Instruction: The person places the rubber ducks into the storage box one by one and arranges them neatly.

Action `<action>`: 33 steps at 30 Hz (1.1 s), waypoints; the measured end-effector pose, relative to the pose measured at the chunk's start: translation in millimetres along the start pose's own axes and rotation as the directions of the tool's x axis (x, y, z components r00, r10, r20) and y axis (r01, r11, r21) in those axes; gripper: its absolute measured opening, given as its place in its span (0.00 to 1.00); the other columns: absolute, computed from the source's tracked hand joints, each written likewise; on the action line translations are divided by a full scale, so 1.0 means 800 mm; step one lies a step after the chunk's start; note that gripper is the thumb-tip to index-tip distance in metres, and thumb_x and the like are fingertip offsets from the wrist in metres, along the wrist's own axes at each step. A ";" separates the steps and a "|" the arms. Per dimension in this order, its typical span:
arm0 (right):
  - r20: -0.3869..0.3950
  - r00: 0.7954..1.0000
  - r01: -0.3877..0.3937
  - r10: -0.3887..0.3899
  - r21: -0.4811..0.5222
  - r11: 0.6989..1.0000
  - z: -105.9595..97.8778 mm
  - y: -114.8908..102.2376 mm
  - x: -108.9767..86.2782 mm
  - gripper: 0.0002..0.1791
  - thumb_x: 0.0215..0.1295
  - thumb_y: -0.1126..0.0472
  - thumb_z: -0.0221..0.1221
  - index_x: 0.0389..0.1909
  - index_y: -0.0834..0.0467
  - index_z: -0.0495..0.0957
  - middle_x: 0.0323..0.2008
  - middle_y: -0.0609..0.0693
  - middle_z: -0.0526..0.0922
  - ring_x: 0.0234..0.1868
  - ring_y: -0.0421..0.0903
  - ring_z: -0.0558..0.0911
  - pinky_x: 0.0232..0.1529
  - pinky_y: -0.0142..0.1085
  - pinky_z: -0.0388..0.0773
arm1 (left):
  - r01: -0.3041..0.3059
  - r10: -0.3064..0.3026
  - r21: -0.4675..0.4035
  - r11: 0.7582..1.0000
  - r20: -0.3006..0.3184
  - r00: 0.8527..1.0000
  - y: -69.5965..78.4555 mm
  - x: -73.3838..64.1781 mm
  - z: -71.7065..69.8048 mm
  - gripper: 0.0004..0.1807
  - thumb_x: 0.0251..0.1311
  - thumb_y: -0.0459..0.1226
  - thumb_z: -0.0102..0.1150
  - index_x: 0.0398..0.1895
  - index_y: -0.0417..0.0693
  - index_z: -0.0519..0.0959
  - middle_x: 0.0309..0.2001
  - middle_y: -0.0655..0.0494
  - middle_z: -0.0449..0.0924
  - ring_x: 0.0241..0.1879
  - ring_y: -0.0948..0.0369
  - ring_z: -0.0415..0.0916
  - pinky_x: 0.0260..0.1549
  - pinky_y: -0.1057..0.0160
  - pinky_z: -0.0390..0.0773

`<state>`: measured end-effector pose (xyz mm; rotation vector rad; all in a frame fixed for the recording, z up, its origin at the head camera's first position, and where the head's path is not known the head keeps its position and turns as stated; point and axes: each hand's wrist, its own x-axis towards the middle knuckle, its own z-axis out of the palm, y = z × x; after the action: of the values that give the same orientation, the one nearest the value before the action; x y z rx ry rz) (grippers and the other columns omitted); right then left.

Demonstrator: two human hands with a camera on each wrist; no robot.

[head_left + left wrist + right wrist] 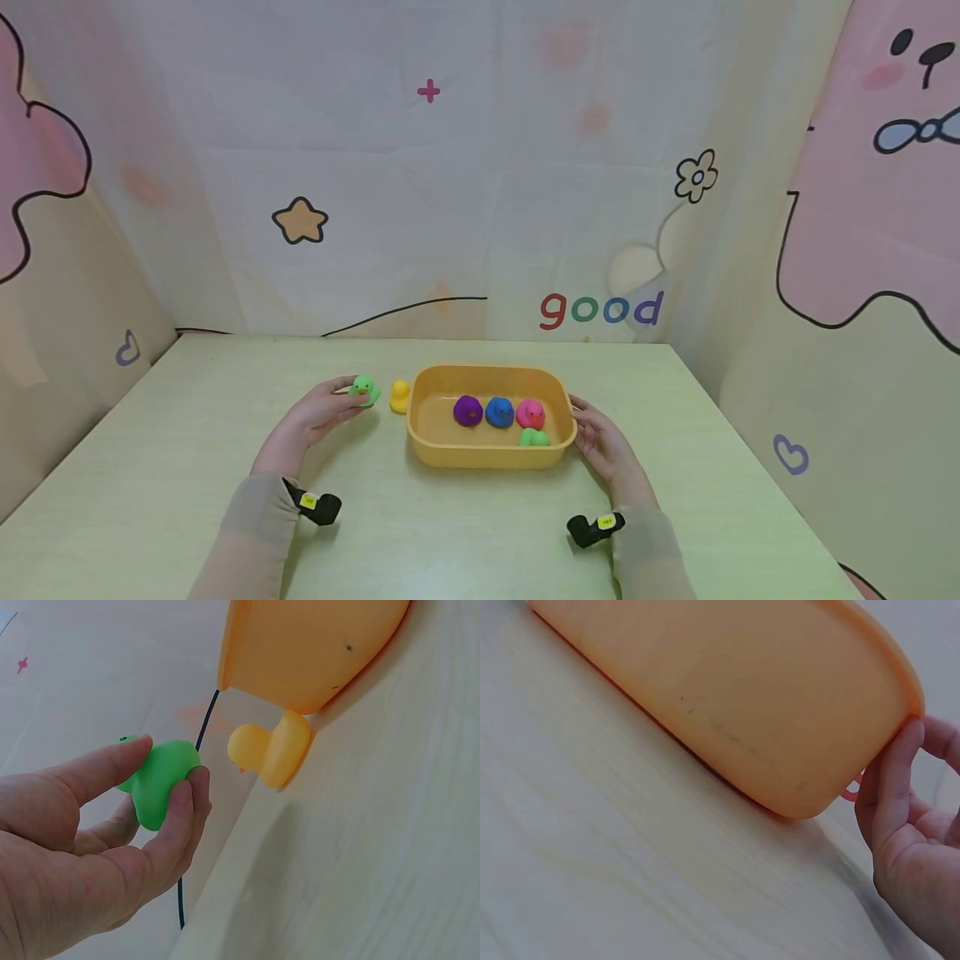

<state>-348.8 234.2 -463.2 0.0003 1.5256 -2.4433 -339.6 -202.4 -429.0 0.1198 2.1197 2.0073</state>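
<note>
My left hand (322,414) pinches a green toy duck (161,784) between thumb and fingers, lifted above the table to the left of the orange-yellow plastic basin (480,457). A yellow toy duck (400,397) stands on the table between that hand and the basin's left end. Inside the basin sit a purple toy duck (468,411), a blue toy duck (499,412), a pink toy duck (531,414) and another green toy duck (534,437), partly hidden by the front wall. At the basin's right end, the fingers of my right hand (603,442) touch its outside below the rim.
The pale wooden table (480,542) carries the basin near its far side. Behind it hangs a printed cloth backdrop (480,192), with more printed cloth at left and right. Each wrist wears a small black camera.
</note>
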 end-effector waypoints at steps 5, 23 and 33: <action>0.004 1.000 0.003 -0.003 0.001 1.000 0.000 -0.001 0.000 0.32 0.74 0.68 0.43 0.75 0.64 0.45 0.44 0.45 0.79 0.37 0.35 0.80 0.39 0.21 0.79 | -0.007 0.007 -0.002 1.000 -0.010 1.000 0.002 0.001 0.002 0.35 0.69 0.28 0.51 0.72 0.24 0.47 0.58 0.40 0.71 0.43 0.71 0.77 0.56 0.68 0.76; -0.015 1.000 -0.006 0.006 0.030 1.000 -0.003 0.001 0.001 0.31 0.75 0.69 0.42 0.75 0.63 0.46 0.42 0.45 0.79 0.35 0.35 0.80 0.38 0.22 0.79 | -0.056 0.055 -0.061 0.997 -0.018 0.998 0.014 0.003 0.024 0.33 0.70 0.29 0.49 0.72 0.24 0.50 0.57 0.43 0.72 0.44 0.70 0.78 0.59 0.65 0.74; -0.005 1.000 0.018 -0.018 0.013 1.000 -0.002 0.001 0.003 0.31 0.75 0.69 0.42 0.75 0.65 0.45 0.41 0.45 0.79 0.35 0.34 0.80 0.39 0.21 0.79 | -0.082 0.082 -0.052 0.995 0.009 0.997 0.043 0.019 0.064 0.32 0.69 0.29 0.51 0.71 0.25 0.52 0.65 0.31 0.65 0.44 0.69 0.78 0.65 0.56 0.68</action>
<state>-351.1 234.8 -465.0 -0.0052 1.5178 -2.4688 -346.2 -147.2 -398.4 0.2124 2.0863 2.1002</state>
